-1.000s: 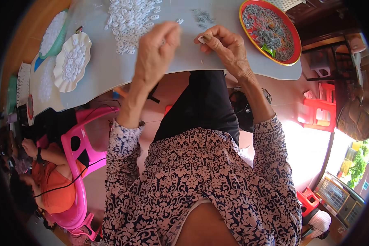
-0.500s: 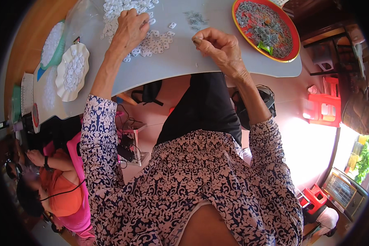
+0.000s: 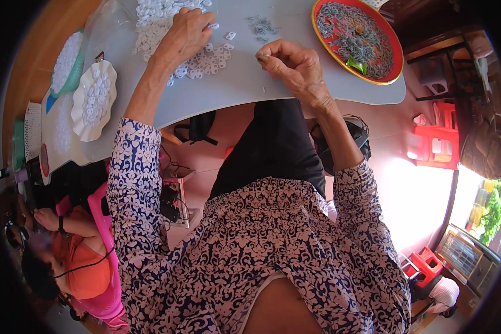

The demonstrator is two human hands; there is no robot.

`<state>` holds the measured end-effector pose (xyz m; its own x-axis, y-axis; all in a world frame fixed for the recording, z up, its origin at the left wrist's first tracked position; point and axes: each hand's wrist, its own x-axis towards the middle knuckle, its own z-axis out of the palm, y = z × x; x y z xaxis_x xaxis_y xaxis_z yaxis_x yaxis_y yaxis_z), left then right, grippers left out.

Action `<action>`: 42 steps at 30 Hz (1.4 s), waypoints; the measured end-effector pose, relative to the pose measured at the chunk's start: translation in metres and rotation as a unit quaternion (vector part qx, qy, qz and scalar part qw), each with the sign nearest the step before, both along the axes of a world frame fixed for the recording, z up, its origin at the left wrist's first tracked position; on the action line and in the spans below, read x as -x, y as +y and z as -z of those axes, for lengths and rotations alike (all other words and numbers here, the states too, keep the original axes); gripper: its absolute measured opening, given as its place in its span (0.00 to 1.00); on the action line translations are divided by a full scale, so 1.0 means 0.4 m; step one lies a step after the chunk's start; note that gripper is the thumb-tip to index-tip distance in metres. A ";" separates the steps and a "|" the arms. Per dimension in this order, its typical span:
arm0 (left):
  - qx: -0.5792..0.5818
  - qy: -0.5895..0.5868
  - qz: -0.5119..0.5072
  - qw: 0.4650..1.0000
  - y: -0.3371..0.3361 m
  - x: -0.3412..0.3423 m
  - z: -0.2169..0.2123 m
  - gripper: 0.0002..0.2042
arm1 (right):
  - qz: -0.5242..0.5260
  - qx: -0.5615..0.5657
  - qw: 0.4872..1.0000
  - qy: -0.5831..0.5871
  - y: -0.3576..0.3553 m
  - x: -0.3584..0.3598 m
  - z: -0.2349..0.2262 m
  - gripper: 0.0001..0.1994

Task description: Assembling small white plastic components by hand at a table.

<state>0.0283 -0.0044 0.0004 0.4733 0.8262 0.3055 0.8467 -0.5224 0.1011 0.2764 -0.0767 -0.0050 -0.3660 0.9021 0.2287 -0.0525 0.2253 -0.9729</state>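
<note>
Over the pile of small white plastic pieces with holes (image 3: pixel 156 25) is my left hand (image 3: pixel 188 34), its fingers curled together. A single white plastic piece (image 3: pixel 214 26) shows at its thumb and forefinger. To the right, my right hand (image 3: pixel 298 65) hovers above the table with thumb and forefinger pinched; what lies between the tips is too small to make out. Just beyond it is a little heap of thin grey metal pins (image 3: pixel 263 26). A smaller spread of white pieces (image 3: pixel 210 62) lies between my hands.
A red round tray with a yellow rim (image 3: pixel 401 58) holds many grey pins and a green scrap (image 3: pixel 357 65). At left stand a wavy cream dish (image 3: pixel 79 131) and a green bowl (image 3: pixel 74 83) of white pieces. The grey table (image 3: pixel 239 89) curves before me; a person in orange (image 3: pixel 86 261) sits left.
My left hand has shifted slightly right, and a white piece now shows at its fingertips. My right hand keeps its pinch almost in place. The whole view has drifted a little.
</note>
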 end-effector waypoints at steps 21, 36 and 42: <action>0.370 -0.464 0.035 0.804 -0.128 -0.131 -0.057 0.12 | 0.015 0.022 0.995 0.098 0.007 -0.003 0.008 0.08; 0.349 -0.366 0.094 0.858 -0.128 -0.149 -0.073 0.13 | 0.028 -0.015 0.997 0.074 0.004 -0.001 0.012 0.12; 0.311 -0.318 0.112 0.889 -0.135 -0.152 -0.065 0.14 | 0.028 -0.029 0.996 0.074 0.001 -0.004 0.007 0.12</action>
<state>0.0890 -0.0585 0.0262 0.5419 0.8359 0.0880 0.3962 -0.3463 0.8503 0.2779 -0.0762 -0.0079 -0.2737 0.9041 0.3282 -0.1805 0.2869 -0.9408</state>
